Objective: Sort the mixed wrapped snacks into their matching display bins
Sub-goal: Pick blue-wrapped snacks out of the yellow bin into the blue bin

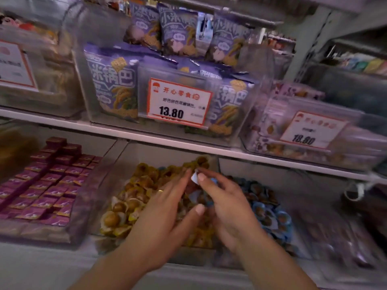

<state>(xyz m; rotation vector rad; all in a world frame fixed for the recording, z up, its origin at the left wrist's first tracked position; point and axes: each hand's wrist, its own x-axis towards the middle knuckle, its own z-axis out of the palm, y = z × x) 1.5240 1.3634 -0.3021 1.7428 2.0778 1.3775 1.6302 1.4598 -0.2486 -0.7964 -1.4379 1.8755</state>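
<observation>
Snacks [134, 204] under both hands — right hand [228, 208] pinching blue wrappers [211, 183].

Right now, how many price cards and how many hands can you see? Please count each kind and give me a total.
Price cards: 3 (the 13.80 card, the 18.80 card, and a card cut off at the left edge, price unreadable)
Hands: 2 (the left hand, and the right hand, which holds a blue-wrapped snack)
Total: 5
</observation>
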